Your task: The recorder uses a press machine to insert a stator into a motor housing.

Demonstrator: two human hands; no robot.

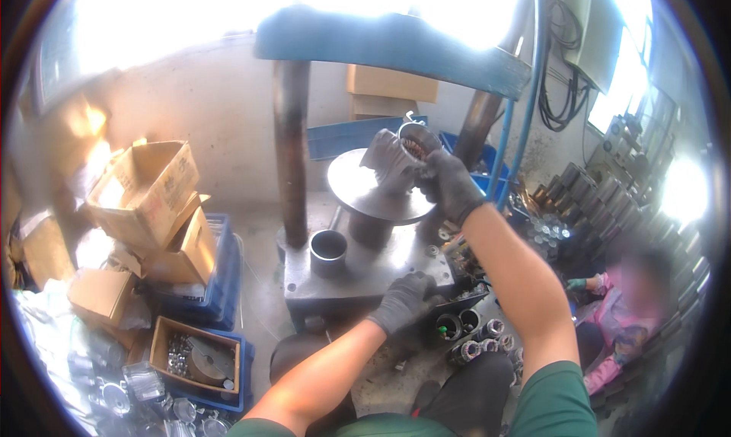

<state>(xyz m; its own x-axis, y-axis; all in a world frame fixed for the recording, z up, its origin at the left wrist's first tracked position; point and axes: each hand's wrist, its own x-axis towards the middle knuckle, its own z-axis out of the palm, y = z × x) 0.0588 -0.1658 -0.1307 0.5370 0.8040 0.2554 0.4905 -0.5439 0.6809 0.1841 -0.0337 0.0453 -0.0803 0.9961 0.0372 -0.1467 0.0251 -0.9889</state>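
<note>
In my right hand (451, 187), gloved in dark grey, is a ring-shaped motor stator (417, 141) with copper windings, tilted above a round metal plate (346, 180). A dark, blurred shape beside the stator is too smeared to name. The round plate sits raised over the steel bed (365, 273) of a press with a blue crossbeam (396, 45). At the bed's front right edge rests my left hand (403, 301), also gloved, its fingers stretched over the edge and holding nothing visible. A hollow metal sleeve (328, 253) stands upright on the bed, left of that hand.
Cardboard boxes (145, 186) and blue crates (221, 285) are stacked at the left. Several stators and cylinders (476, 342) stand on the floor by my knees. Metal tubes (590, 189) are piled at the right, near a person in pink (628, 307). A steel column (291, 148) flanks the bed.
</note>
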